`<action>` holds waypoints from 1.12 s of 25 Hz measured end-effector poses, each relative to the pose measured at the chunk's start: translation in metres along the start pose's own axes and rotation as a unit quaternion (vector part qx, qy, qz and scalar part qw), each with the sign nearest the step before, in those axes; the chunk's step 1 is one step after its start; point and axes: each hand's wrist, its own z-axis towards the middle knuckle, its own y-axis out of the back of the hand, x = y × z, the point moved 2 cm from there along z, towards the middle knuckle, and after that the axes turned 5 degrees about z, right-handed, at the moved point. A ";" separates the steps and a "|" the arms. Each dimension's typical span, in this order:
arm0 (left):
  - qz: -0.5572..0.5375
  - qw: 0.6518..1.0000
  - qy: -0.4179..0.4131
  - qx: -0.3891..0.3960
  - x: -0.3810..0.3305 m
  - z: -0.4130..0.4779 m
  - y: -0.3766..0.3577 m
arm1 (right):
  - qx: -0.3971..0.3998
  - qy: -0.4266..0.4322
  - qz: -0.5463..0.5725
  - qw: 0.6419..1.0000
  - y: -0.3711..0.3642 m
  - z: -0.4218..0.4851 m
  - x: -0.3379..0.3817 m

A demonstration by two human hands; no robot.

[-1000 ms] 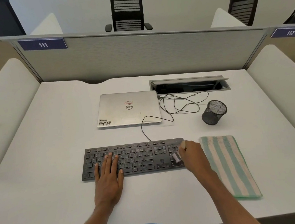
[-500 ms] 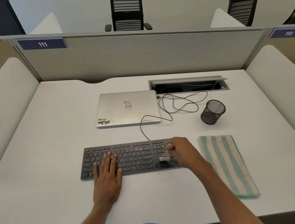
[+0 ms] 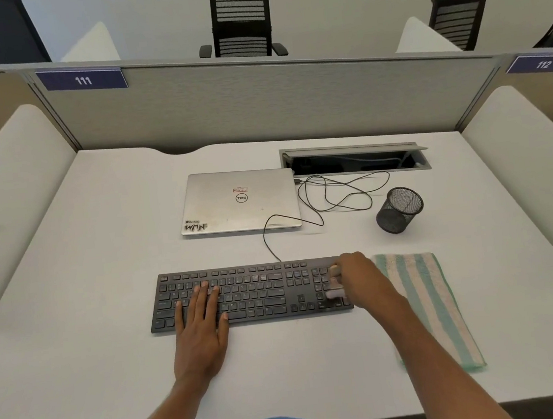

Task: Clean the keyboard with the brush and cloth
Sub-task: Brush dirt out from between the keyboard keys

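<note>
Fingers (image 3: 343,270) of right hand (image 3: 360,280) curled round brush (image 3: 335,293) | left hand (image 3: 201,335) flat, steadying keyboard (image 3: 260,292) | sweep lightly between numpad keys

the black full-size keyboard (image 3: 260,292) lay flat at the near middle of the white counter (image 3: 110,331). the small pale brush (image 3: 334,285), blurred, touched the keys at its right end. the green-and-cream striped cloth (image 3: 427,302) lay flat just right of it.
</note>
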 end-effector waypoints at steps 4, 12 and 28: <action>-0.005 1.000 -0.001 -0.005 0.000 0.001 0.001 | 0.019 0.027 -0.006 0.999 -0.014 -0.001 0.004; -0.005 1.000 -0.001 -0.008 -0.001 0.000 0.001 | -0.008 -0.010 -0.053 0.998 -0.014 0.011 -0.022; 0.004 1.000 -0.002 -0.004 -0.001 0.001 0.000 | 0.004 -0.151 0.047 0.987 -0.028 0.030 -0.015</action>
